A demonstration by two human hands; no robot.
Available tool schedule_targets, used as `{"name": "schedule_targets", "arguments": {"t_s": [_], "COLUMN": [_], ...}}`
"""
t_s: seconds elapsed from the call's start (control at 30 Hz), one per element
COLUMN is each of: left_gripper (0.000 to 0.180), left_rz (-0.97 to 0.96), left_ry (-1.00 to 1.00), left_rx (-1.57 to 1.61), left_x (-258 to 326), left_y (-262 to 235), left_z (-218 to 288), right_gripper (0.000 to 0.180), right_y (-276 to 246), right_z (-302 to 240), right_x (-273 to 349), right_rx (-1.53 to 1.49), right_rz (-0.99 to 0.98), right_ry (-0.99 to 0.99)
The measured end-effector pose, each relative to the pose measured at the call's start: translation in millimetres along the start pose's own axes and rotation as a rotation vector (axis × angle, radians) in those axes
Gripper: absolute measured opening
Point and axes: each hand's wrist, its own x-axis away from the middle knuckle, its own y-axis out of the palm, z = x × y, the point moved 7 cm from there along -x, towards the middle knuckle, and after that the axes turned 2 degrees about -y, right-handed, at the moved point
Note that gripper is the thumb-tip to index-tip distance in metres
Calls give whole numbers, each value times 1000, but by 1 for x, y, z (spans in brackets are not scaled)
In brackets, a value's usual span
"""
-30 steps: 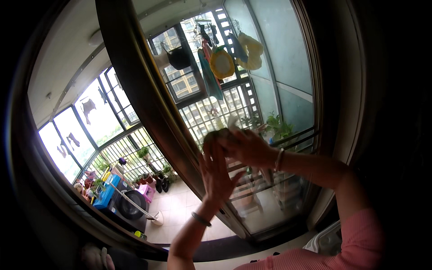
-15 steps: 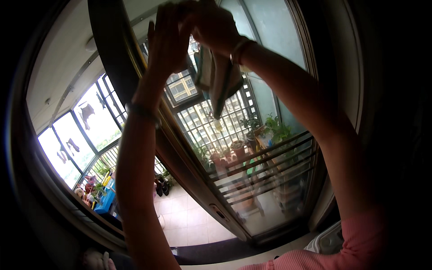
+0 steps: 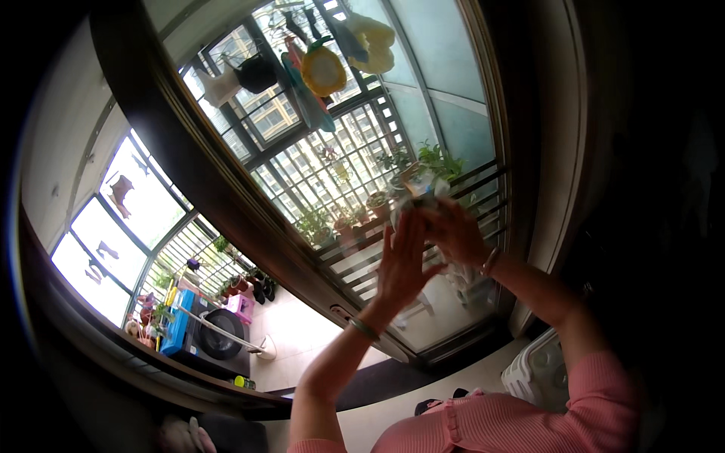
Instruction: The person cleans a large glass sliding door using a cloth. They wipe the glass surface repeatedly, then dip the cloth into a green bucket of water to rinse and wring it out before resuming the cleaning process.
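My left hand [image 3: 404, 260] reaches up to the sliding door's glass pane [image 3: 355, 177], its fingers stretched out and the thumb spread away. Beside it, fingertips overlapping, my right hand [image 3: 459, 235] is bent round a bunched cloth [image 3: 421, 202]. Only a pale and dark edge of that cloth shows past the fingers; the rest is hidden. Both hands are at the height of the dark horizontal bars [image 3: 491, 198] across the pane. A bangle circles each wrist.
Left of the door frame [image 3: 204, 136] the doorway opens onto a balcony with a dark washing machine [image 3: 219, 332], a pink stool [image 3: 242, 306] and a pale tiled floor [image 3: 291, 332]. Potted plants [image 3: 377, 202] and hanging laundry [image 3: 323, 72] show through the glass. A whitish bin [image 3: 536, 370] stands at lower right.
Both hands have come down from the top of the pane to the level of the bars. The cloth, which hung below them, is now bunched and mostly covered.
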Motion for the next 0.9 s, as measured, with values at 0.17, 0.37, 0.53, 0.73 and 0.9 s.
{"name": "schedule_targets", "arguments": {"t_s": [0.17, 0.37, 0.53, 0.73, 0.9], "left_gripper": [107, 81, 63, 78, 108], "left_rz": [-25, 527, 599, 564, -56], "left_ry": [65, 243, 264, 316, 177], "left_rx": [-208, -320, -544, -207, -175], "left_x": [-15, -154, -223, -164, -60], "left_y": [-10, -191, -303, -195, -15], "left_z": [-1, -17, -11, 0, 15], "right_gripper": [44, 41, 29, 36, 43], "right_y": [-13, -98, -163, -103, -31], "right_z": [6, 46, 45, 51, 21], "right_x": [-13, -205, -300, -194, -4], "right_rx": [50, 124, 6, 59, 59], "right_rz": [-35, 447, 609, 549, 107], "right_ry": [-99, -65, 7, 4, 177]}}
